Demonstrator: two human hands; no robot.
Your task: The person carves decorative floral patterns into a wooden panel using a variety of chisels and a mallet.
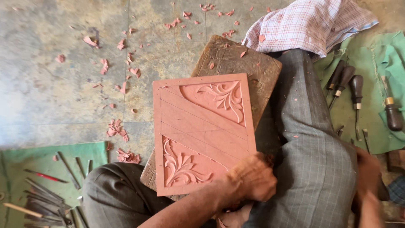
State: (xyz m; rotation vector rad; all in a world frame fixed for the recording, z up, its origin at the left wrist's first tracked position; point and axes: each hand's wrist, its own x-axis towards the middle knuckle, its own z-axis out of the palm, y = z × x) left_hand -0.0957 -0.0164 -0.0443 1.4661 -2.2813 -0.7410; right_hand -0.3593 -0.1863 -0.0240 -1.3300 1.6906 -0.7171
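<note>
A reddish carved panel [202,131] with leaf scrolls in two corners and diagonal lines lies on a worn wooden block [236,59]. My left hand [252,177] curls over the panel's near right corner and grips it. My right hand [368,179] is low at the right, beside my grey-trousered leg [316,147] and at the near edge of a green cloth [375,59]. That hand is blurred, and I cannot see whether it holds anything.
Several dark-handled chisels [356,90] lie on the green cloth at the right. More thin tools [46,202] lie on a green cloth at the lower left. Reddish chips [118,128] are scattered over the concrete floor. A checked cloth [308,23] lies at the top.
</note>
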